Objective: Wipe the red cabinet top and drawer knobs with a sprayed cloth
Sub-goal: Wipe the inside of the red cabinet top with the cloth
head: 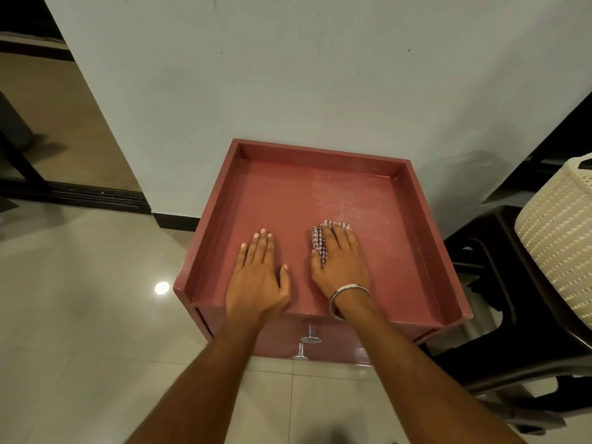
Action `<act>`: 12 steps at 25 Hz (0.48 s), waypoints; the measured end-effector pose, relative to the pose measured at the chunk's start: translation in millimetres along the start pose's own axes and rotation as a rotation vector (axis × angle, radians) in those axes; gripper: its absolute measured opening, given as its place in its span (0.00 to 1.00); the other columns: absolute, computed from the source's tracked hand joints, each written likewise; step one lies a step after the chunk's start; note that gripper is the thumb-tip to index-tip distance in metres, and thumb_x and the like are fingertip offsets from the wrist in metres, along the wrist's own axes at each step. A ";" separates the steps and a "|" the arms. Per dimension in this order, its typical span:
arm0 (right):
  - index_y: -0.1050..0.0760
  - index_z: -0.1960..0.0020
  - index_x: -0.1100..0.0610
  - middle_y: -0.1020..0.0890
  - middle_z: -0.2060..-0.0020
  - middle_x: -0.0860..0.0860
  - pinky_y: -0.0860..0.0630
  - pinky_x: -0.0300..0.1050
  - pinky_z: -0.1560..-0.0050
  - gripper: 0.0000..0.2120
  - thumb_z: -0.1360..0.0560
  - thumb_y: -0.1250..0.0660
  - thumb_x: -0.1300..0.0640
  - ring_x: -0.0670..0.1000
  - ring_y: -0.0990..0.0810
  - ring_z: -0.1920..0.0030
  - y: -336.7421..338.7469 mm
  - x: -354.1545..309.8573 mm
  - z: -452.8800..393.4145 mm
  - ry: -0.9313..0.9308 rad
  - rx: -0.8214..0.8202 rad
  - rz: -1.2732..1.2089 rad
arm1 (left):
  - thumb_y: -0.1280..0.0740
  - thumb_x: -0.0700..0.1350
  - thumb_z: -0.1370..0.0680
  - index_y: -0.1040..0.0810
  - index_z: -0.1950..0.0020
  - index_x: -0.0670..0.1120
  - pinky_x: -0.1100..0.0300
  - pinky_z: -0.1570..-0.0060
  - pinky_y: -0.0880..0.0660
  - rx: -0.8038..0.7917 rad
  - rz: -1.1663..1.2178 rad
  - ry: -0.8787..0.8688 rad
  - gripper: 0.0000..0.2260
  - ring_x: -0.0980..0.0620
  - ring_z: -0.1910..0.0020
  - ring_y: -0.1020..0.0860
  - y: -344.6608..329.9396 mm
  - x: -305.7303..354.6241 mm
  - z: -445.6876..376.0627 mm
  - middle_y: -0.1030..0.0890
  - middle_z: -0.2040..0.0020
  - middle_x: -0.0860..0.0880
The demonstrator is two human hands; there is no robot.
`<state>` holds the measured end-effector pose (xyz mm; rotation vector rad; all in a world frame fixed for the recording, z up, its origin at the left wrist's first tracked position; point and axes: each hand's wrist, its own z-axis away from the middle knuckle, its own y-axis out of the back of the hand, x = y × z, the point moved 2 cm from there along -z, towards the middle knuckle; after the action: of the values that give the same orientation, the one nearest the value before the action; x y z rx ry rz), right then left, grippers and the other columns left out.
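Observation:
The red cabinet [282,193] stands against the wall, its top sunk inside a raised rim. My left hand [258,274] lies flat on the top near the front, fingers spread, holding nothing. My right hand [341,262], with a metal bangle at the wrist, presses a checked cloth [320,240] flat onto the top right of centre. Only the cloth's left and far edges show past my fingers. Wet streaks [346,200] mark the surface beyond the cloth. Two metal drawer knobs, the upper knob [310,338] and the lower knob [300,356], stick out of the cabinet front below my wrists.
A dark plastic stool [499,302] stands close to the cabinet's right side, with a cream woven basket [557,238] on it. The pale wall [288,75] is directly behind the cabinet. Glossy floor tiles [80,315] spread to the left and front.

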<state>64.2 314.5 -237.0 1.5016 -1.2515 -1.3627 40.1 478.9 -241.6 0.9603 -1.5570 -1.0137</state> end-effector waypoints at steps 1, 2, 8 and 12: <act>0.44 0.24 0.53 0.40 0.24 0.51 0.48 0.51 0.23 0.31 0.26 0.48 0.46 0.54 0.48 0.23 0.8 8.5 -2.9 -0.012 0.016 0.005 | 0.54 0.55 0.22 0.53 0.21 0.42 0.52 0.23 0.57 -0.008 -0.003 -0.002 0.32 0.52 0.22 0.55 0.0 -0.2 -0.2 0.52 0.21 0.46; 0.44 0.24 0.54 0.40 0.24 0.52 0.48 0.52 0.23 0.31 0.25 0.47 0.46 0.54 0.47 0.23 2.5 17.8 -6.1 -0.037 0.025 0.007 | 0.54 0.56 0.22 0.53 0.21 0.42 0.52 0.23 0.57 -0.014 -0.009 -0.003 0.32 0.52 0.22 0.56 0.2 0.1 -0.4 0.53 0.20 0.46; 0.45 0.24 0.56 0.41 0.24 0.54 0.51 0.52 0.23 0.31 0.24 0.45 0.48 0.56 0.48 0.23 -3.8 9.0 -20.5 -0.128 0.027 0.018 | 0.54 0.56 0.22 0.54 0.21 0.42 0.52 0.23 0.57 -0.018 -0.012 0.004 0.32 0.51 0.22 0.56 -1.5 -3.0 1.3 0.53 0.21 0.45; 0.44 0.24 0.54 0.41 0.24 0.51 0.51 0.52 0.23 0.31 0.25 0.47 0.46 0.55 0.48 0.23 -11.0 -7.8 -21.6 -0.001 -0.004 0.001 | 0.54 0.55 0.22 0.54 0.21 0.42 0.52 0.23 0.56 -0.015 -0.006 0.002 0.32 0.52 0.22 0.56 -0.8 -1.5 0.1 0.53 0.20 0.46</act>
<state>87.7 322.9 -241.9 1.4977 -1.2490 -1.3645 40.3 480.0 -242.8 0.9554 -1.5436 -1.0266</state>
